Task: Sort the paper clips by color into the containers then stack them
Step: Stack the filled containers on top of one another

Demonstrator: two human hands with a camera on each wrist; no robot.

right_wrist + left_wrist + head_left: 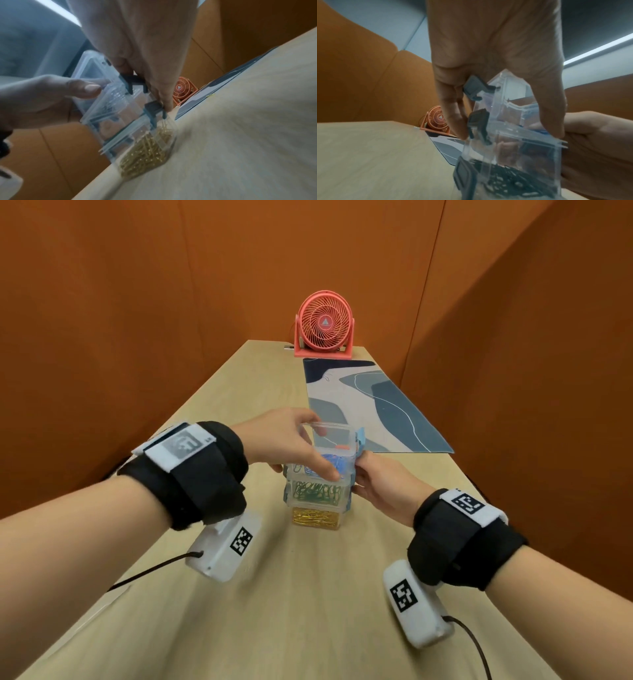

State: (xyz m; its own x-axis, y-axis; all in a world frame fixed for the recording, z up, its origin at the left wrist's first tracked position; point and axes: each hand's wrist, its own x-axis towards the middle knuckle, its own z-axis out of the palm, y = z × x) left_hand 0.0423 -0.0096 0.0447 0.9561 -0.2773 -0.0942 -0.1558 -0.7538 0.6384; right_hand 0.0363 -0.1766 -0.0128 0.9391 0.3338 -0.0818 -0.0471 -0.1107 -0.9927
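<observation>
Several clear lidded containers stand stacked on the table. Gold clips fill the bottom one, green clips the one above, then blue clips. My left hand grips the top container from the left, thumb down the front and fingers over the far rim. My right hand holds the stack's right side around the green and blue boxes. In the left wrist view my left hand spans the top container. In the right wrist view my right hand's fingers lie on the blue latches above the gold clips.
A patterned blue and beige mat lies just behind the stack on the right. A coral desk fan stands at the table's far end. Orange partition walls close in the table on the left, right and back.
</observation>
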